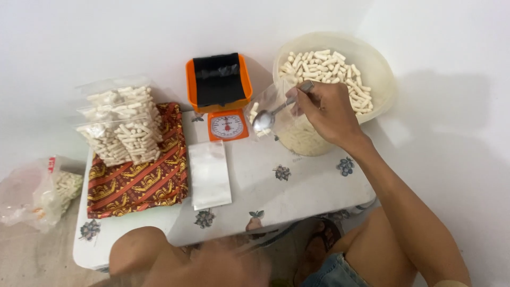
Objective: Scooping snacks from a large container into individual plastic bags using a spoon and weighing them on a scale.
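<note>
Bright, even indoor light here, the white wall (106, 32) nearly washed out across the top of the frame. A soft shadow falls at right, beyond the tub (382, 79) and the forearm. Centre is sharp: the scale (227, 126) reads crisp. Bottom centre, heavy motion blur smears the left hand (223, 266). Slight glare on the spoon (264, 120) bowl. Corners bend a touch.

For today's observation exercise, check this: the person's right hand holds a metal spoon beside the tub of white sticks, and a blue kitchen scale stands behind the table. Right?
Not quite: the head view shows the kitchen scale is orange, not blue. The right hand does hold a metal spoon beside the tub of white sticks.
</note>
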